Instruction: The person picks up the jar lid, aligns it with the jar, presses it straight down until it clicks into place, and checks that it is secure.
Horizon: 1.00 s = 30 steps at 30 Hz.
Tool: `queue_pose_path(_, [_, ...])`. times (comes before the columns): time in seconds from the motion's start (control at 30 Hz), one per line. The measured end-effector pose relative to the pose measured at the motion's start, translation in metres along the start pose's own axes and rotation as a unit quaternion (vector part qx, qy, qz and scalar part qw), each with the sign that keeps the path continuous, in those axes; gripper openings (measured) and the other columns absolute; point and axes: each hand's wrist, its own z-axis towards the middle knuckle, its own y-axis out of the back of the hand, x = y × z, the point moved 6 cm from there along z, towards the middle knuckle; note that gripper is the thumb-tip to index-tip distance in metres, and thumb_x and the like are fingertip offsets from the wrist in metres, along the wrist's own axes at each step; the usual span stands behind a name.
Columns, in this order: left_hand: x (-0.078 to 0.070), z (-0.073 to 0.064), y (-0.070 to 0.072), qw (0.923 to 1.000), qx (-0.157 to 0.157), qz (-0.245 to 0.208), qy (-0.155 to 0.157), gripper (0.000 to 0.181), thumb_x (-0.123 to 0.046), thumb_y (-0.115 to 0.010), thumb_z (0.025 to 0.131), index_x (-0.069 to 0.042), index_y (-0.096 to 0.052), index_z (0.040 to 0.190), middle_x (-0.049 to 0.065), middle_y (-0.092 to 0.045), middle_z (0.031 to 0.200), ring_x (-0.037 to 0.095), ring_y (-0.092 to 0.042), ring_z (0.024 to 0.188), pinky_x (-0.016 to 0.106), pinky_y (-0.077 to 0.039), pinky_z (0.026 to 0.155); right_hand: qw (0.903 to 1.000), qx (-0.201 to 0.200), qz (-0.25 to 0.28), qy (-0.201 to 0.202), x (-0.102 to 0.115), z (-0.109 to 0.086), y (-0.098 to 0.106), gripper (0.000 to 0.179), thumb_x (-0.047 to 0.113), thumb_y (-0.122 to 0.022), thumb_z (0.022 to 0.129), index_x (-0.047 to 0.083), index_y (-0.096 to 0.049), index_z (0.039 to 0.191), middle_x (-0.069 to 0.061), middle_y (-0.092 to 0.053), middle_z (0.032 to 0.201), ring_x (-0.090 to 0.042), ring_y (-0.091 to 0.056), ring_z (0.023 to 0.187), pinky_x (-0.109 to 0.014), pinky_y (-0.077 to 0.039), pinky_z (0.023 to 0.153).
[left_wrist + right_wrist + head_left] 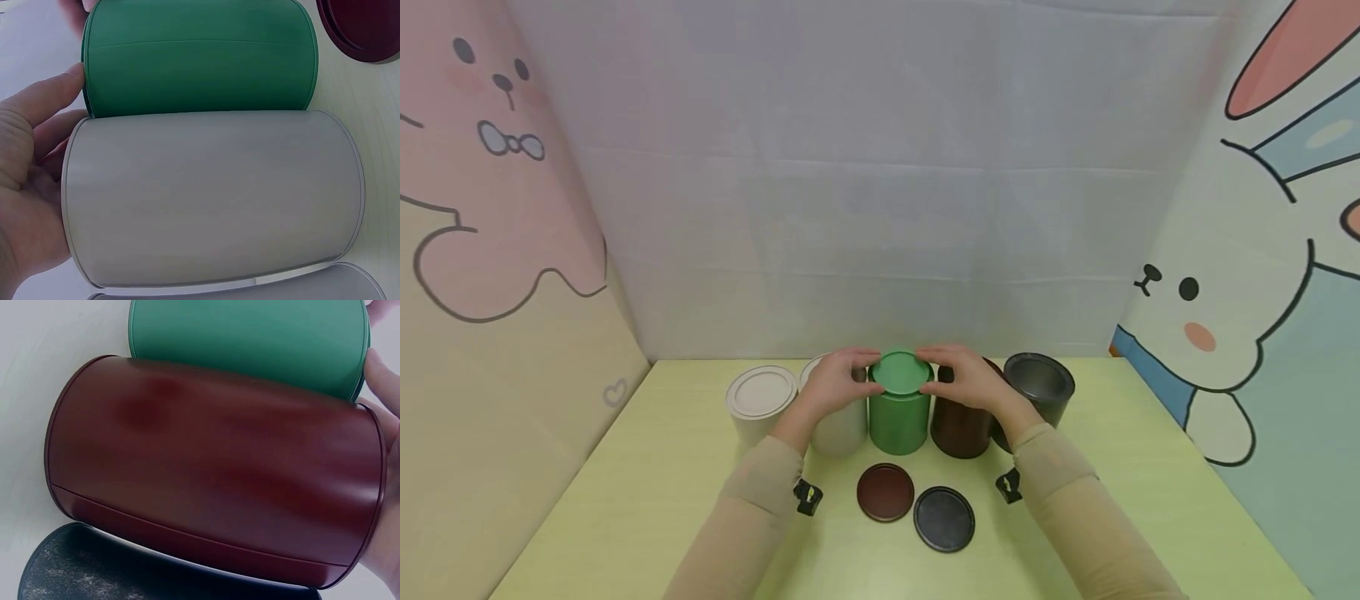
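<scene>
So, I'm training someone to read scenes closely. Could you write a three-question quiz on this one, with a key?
1. Multiple choice: left hand and right hand are both at which lid? a) white b) green c) dark red
2. True or false: a lid covers the black can.
3. How many lids lie directly on the table?

Key:
1. b, green lid.
2. False; the black can is open.
3. Two, the dark red lid and the black lid.

text, labels, brands, numbers: none readable | left wrist camera (806, 503): yellow mark (810, 495), too small
</scene>
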Motion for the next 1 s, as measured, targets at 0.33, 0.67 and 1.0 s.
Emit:
queue_pose_path(0.33, [0.0018, 0.0001, 0.0009, 0.9999, 0.003, -0.012, 0.003, 0.054, -0.019, -0.081, 0.084, 0.001, -0.062, 0.132, 0.016, -0.059, 0.136, 0.033, -0.052, 0.127, 0.046, -0.043, 0.105, 0.9995, 0.019, 0.008, 0.023, 0.0015, -0.0006, 0.0013, 0.052, 0.019, -0.072, 0.092, -0.004, -0.057, 0.136, -0.021, -0.054, 0.140, -0.041, -0.048, 0.128, -0.056, -0.039, 0.105])
queue_pose_path(0.67, [0.0025, -0.0008, -0.0032, 0.9995, -0.021, 0.021, -0.002, 0.045, -0.025, -0.079, 0.086, -0.004, -0.069, 0.125, 0.011, -0.064, 0.129, 0.022, -0.063, 0.095, 0.037, -0.053, 0.082, 0.9998, -0.014, 0.000, 0.015, 0.0028, -0.0019, 0.0007, 0.046, 0.019, -0.071, 0.093, -0.003, -0.061, 0.132, -0.020, -0.060, 0.131, -0.040, -0.053, 0.123, -0.053, -0.042, 0.103])
queue_pose_path(1.0, [-0.0023, -0.0011, -0.0047, 0.9991, -0.027, 0.030, -0.009, 0.043, -0.024, -0.079, 0.087, -0.004, -0.070, 0.123, 0.013, -0.064, 0.128, 0.026, -0.064, 0.104, 0.040, -0.054, 0.085, 0.9999, -0.009, -0.007, -0.004, 0.0020, -0.0003, -0.0027, 0.048, 0.021, -0.073, 0.092, 0.000, -0.061, 0.134, -0.018, -0.060, 0.132, -0.038, -0.054, 0.123, -0.051, -0.045, 0.102])
